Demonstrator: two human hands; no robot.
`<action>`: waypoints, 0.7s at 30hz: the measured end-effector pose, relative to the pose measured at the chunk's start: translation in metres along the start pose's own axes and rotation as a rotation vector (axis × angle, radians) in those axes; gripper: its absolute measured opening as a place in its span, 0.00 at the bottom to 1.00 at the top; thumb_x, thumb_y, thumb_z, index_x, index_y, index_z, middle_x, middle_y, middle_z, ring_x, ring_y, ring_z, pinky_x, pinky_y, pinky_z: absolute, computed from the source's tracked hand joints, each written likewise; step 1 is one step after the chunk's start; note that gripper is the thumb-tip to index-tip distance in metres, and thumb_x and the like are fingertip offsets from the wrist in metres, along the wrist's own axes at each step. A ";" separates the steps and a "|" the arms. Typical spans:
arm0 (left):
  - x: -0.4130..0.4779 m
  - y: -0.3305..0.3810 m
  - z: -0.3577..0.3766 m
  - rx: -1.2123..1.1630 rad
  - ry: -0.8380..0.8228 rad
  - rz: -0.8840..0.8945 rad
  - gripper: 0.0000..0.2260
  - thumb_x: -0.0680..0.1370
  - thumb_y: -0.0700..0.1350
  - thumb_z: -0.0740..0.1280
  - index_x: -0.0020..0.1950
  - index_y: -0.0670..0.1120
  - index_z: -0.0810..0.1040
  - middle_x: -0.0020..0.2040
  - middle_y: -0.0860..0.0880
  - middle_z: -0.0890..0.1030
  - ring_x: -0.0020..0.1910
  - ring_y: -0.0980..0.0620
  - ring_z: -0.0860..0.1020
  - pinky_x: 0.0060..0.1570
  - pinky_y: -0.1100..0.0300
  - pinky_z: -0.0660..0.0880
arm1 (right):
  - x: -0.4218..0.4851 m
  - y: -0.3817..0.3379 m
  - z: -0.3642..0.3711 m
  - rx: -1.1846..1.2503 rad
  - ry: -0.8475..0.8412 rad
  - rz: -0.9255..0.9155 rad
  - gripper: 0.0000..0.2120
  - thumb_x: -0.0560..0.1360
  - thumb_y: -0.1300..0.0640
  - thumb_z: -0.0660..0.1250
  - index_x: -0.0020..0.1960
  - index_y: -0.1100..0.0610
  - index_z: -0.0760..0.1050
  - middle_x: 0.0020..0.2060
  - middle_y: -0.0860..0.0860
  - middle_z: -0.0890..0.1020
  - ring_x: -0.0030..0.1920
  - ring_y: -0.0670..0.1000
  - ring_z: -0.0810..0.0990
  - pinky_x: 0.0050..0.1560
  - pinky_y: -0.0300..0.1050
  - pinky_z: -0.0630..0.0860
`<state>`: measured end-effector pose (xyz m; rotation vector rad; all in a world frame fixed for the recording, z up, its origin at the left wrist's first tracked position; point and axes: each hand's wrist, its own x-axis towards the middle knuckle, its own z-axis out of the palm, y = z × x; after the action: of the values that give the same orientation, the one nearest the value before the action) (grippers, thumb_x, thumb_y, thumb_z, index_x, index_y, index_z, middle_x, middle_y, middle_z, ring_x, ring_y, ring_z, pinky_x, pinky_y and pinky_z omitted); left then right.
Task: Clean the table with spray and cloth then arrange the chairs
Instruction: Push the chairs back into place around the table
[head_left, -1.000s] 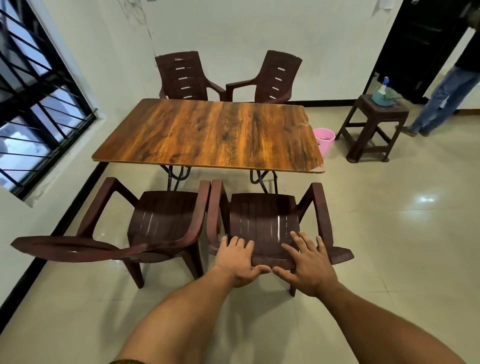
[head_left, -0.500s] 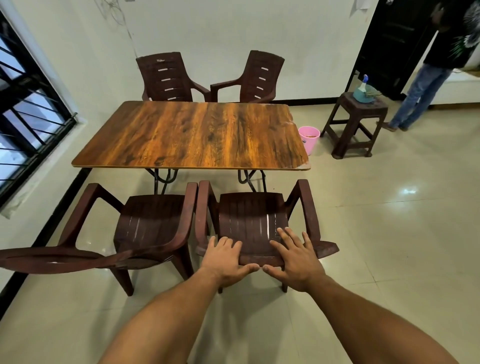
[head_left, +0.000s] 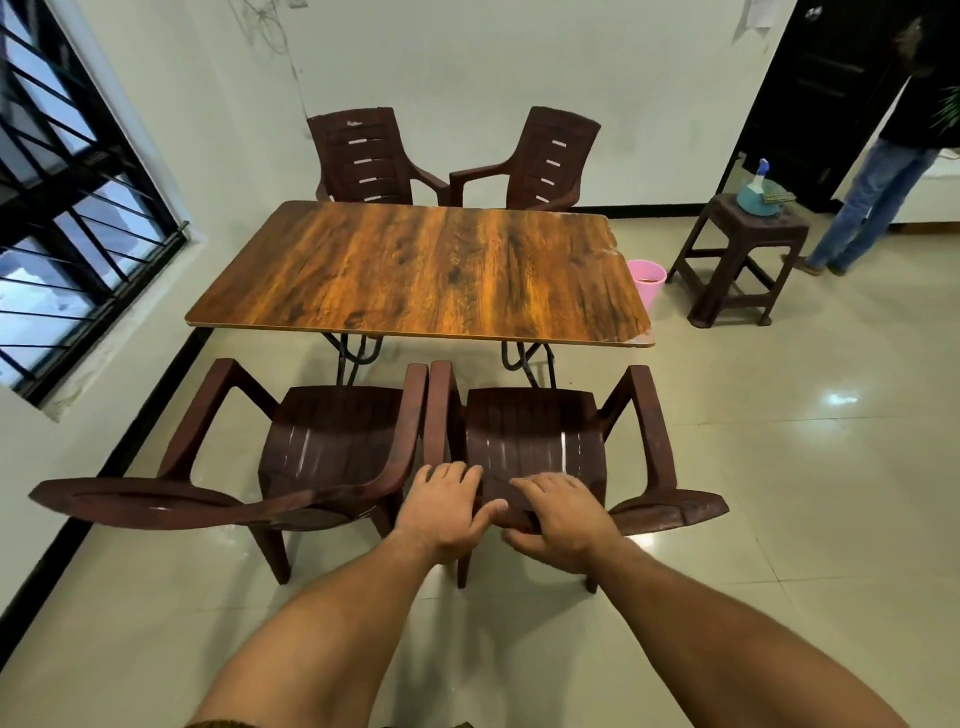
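Observation:
The wooden table (head_left: 415, 270) stands in the middle of the room with a bare top. Two brown plastic chairs sit on its near side. My left hand (head_left: 441, 512) and my right hand (head_left: 561, 519) both grip the top of the backrest of the near right chair (head_left: 530, 431), fingers curled over its edge. Its armrest lies close against the near left chair (head_left: 332, 431). Two more chairs (head_left: 358, 156) (head_left: 556, 156) stand at the far side. A spray bottle (head_left: 761, 174) and a teal cloth (head_left: 753, 200) rest on a stool (head_left: 748, 244) at the right.
A pink bucket (head_left: 647, 280) stands on the floor between table and stool. A person (head_left: 883, 197) stands by a dark door at the far right. A barred window (head_left: 62, 208) fills the left wall. Tiled floor lies open to the right.
My fingers have gone from spread flat on the backrest to curled around its top edge. The view has shifted so the table and chairs sit further right.

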<state>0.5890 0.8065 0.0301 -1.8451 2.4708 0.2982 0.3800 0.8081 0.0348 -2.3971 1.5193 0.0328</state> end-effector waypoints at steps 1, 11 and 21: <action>-0.003 -0.010 -0.003 0.007 0.051 -0.001 0.35 0.80 0.69 0.44 0.78 0.48 0.63 0.75 0.47 0.69 0.75 0.47 0.65 0.77 0.45 0.57 | 0.005 -0.012 0.001 -0.010 0.003 0.011 0.30 0.75 0.37 0.62 0.73 0.49 0.66 0.66 0.49 0.76 0.66 0.52 0.74 0.69 0.51 0.69; -0.059 -0.183 -0.014 0.058 -0.152 -0.324 0.21 0.78 0.59 0.65 0.65 0.47 0.70 0.64 0.45 0.76 0.62 0.43 0.77 0.62 0.47 0.73 | 0.040 -0.091 0.032 -0.120 0.116 0.342 0.09 0.78 0.57 0.62 0.57 0.49 0.75 0.51 0.48 0.82 0.52 0.53 0.80 0.52 0.48 0.74; -0.060 -0.213 -0.007 -0.019 -0.117 -0.326 0.08 0.79 0.46 0.61 0.55 0.48 0.77 0.51 0.46 0.82 0.50 0.42 0.81 0.49 0.49 0.78 | 0.053 -0.108 0.029 0.009 0.095 0.357 0.12 0.76 0.57 0.62 0.57 0.48 0.77 0.51 0.47 0.82 0.51 0.54 0.80 0.47 0.48 0.74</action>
<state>0.8096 0.8039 0.0184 -2.1277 2.0557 0.3995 0.5035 0.8115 0.0232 -2.1166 1.9680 -0.0115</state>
